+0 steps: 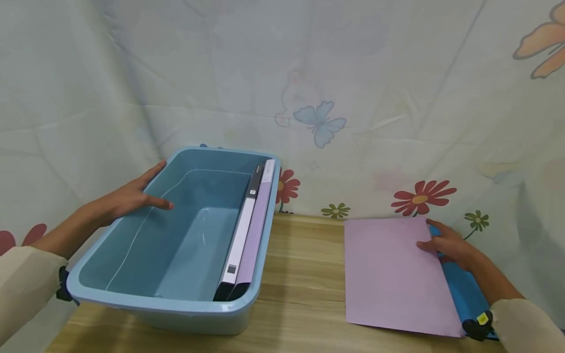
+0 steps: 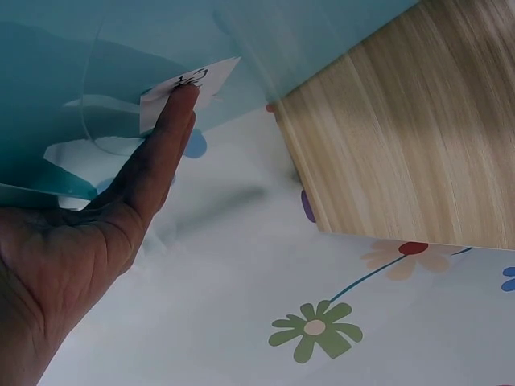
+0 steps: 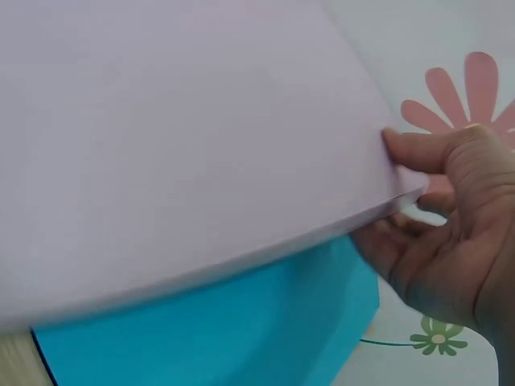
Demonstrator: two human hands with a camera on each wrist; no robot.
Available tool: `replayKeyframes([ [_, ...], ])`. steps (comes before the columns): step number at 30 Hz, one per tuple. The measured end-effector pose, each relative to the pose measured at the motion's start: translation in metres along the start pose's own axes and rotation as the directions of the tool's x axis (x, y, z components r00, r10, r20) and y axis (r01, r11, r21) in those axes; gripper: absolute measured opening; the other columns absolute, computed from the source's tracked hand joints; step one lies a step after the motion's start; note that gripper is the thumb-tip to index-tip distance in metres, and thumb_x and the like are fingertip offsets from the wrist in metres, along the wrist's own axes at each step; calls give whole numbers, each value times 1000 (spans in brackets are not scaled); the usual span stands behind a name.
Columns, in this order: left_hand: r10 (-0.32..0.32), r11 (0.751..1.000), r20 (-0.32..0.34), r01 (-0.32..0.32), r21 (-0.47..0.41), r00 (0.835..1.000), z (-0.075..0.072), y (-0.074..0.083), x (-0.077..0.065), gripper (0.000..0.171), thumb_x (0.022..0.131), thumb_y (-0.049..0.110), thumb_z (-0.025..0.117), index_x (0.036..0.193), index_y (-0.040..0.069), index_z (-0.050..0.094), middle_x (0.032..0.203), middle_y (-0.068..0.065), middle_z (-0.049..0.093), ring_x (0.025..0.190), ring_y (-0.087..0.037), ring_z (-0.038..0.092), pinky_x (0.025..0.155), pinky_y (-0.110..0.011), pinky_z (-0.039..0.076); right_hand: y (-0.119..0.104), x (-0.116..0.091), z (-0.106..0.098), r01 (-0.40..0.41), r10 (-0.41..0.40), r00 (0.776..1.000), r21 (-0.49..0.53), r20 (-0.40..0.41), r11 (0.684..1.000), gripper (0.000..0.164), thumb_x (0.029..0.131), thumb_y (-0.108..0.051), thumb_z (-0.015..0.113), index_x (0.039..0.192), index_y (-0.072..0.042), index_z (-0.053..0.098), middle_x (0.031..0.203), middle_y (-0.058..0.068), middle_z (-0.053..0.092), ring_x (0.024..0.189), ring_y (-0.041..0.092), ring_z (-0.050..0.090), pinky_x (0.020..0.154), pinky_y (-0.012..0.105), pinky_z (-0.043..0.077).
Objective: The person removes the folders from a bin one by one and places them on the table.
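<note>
Pale sleeves [image 1: 529, 323] come in from both lower corners, a dark band [image 1: 476, 328] on each wrist. Just beyond, on the left of the wood-grain table [image 1: 304, 274], sits the light-blue tub [image 1: 176, 306]; the left hand [image 1: 132, 193] rests on its left rim, thumb spread apart inside, fingers straight along the outer wall, near a white label [image 2: 213, 80]. A black-and-white binder [image 1: 243, 225] and a purple binder [image 1: 257, 220] stand side by side along the tub's right wall. Well apart to the right, a lilac folder [image 1: 388, 274] lies over a blue folder [image 1: 464, 289]; the right hand [image 1: 452, 247] pinches it near its far right corner, thumb above, fingers beneath. Held only there, the broad folder could swing or slip from the thumb if raised quickly — and fingers reaching under might drag the blue one along. The binders, with nothing seen bracing their open side, could topple if the tub were tipped. Behind hangs a flower-printed cloth [image 1: 375, 73], close enough to the table's far edge that a raised folder may brush it.
</note>
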State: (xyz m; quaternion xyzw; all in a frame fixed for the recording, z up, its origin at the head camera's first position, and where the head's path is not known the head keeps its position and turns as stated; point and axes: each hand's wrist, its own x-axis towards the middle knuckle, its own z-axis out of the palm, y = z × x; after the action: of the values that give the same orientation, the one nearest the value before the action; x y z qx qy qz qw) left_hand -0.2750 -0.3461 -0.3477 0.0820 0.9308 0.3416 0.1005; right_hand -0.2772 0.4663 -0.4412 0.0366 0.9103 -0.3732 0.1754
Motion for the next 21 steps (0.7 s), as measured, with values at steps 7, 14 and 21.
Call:
replayKeyframes([
  [7,6,1000,-6,-6,2,1000,2,-1,-2,132,99,42,82,179,33,-23,187,-34,5,154,-77,35,101,-91,50,8,1,11,28,-78,987,-323,-143,946,95,104,-35,80,161,24,32,154,56,40,135,75,51,106,79,56],
  [14,-8,1000,-6,8,-4,1000,2,-2,-2,132,99,42,82,178,34,-24,186,-35,5,154,-77,35,101,-92,49,12,4,20,-9,-71,973,-346,-218,938,86,104,-32,79,157,23,40,152,55,45,137,75,49,105,79,56],
  [21,-7,1000,-2,7,-16,1000,2,-1,0,132,99,40,82,179,33,-23,186,-34,6,154,-76,36,100,-91,51,14,4,32,-4,-94,956,-332,-278,943,75,102,-25,80,147,26,49,135,52,60,120,68,65,95,69,64],
])
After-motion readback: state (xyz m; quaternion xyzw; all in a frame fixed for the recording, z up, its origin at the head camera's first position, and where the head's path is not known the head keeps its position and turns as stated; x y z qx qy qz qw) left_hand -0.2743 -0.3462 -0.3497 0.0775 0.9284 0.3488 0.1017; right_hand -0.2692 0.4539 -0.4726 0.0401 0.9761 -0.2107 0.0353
